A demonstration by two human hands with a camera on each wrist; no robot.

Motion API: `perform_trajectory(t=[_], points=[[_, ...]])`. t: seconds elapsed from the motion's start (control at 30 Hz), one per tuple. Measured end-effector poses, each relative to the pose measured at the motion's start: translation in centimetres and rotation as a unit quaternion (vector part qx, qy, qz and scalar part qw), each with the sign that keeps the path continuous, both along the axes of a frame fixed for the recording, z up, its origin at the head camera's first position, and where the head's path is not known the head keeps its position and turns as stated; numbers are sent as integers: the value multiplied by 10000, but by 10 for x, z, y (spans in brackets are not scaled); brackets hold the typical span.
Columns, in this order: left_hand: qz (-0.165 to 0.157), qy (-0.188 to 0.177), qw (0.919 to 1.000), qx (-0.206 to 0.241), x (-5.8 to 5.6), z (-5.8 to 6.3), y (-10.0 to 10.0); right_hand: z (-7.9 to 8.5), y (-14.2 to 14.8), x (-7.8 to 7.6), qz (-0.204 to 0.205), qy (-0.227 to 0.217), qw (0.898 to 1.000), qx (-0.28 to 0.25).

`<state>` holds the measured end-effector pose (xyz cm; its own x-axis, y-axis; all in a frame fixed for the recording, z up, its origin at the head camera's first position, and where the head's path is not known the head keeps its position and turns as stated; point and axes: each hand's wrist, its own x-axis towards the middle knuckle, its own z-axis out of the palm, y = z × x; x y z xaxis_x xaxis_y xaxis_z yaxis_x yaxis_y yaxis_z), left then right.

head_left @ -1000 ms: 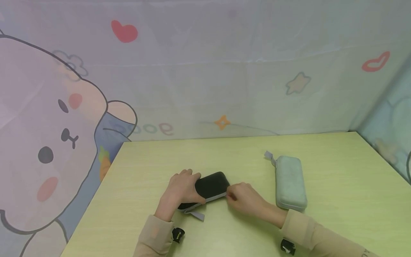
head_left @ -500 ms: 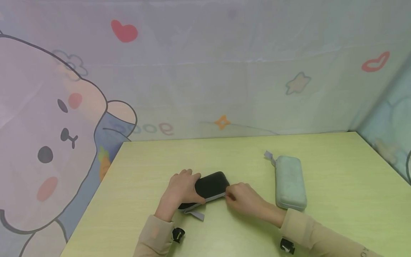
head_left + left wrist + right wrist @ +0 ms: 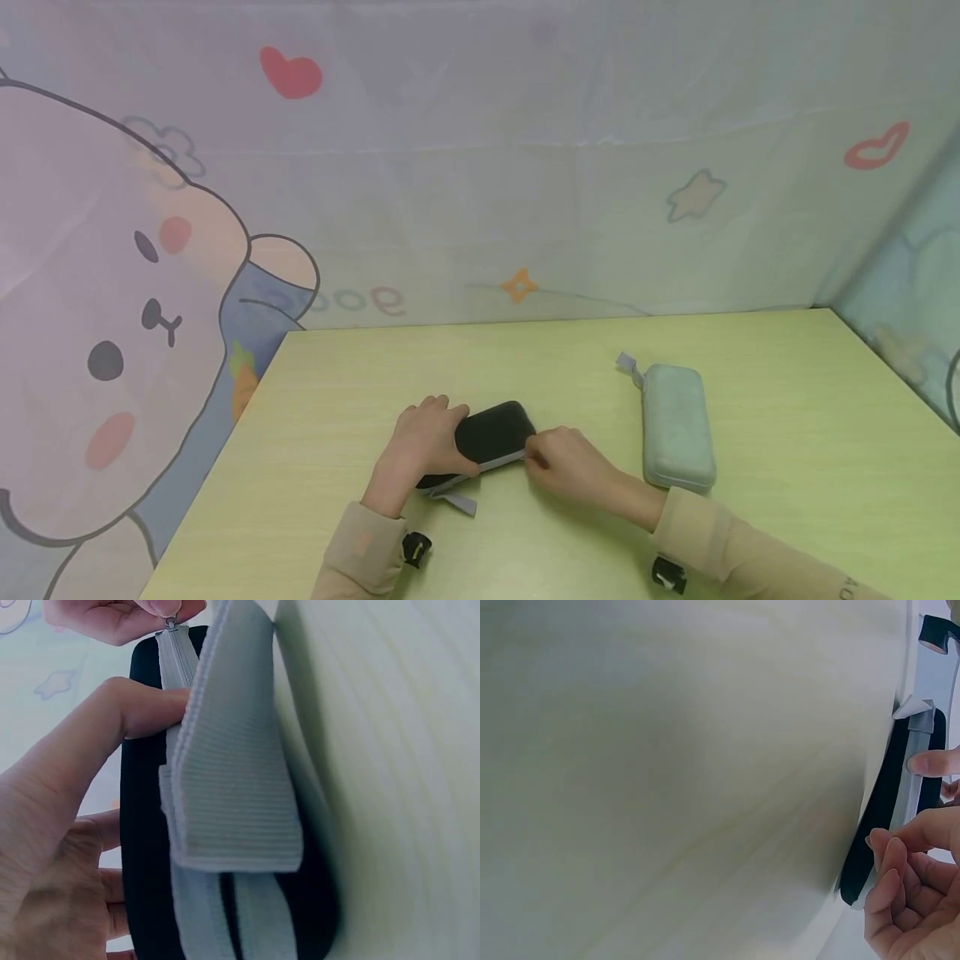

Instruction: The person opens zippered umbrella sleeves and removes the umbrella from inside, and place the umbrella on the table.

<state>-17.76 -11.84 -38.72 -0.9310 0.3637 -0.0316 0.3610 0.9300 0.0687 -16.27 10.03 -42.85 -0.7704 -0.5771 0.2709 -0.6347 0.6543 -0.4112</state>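
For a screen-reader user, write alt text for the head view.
A person's left hand grips a grey-edged black case on a pale yellow-green table, while the right hand pinches at its right end. A mint-green case lies apart, farther right.

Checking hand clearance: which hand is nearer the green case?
Right. The right hand is at the right end of the black case, left of the green case; the left hand is farther left, gripping the black case.

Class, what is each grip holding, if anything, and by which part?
The left grip holds the black case by its long sides, thumb on the grey zipper band; the right grip pinches at the zipper slider, near one end.
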Motion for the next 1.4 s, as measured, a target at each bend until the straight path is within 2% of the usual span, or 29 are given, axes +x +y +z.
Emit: perform_trajectory(t=[0.77,0.93,1.13,1.4], points=[[-48,-120,9998,130,0,0,-5,-2,-4,0,36,104,9999,69],[-31,-550,9980,294,-1,2,-10,-2,-3,1,-18,66,10000,22],[79,-1190,9900,749,-2,4,-15,-1,-3,1,-54,22,10000,23],[-90,-1282,9874,923,-4,3,-16,1,-4,1,11,88,9999,58]])
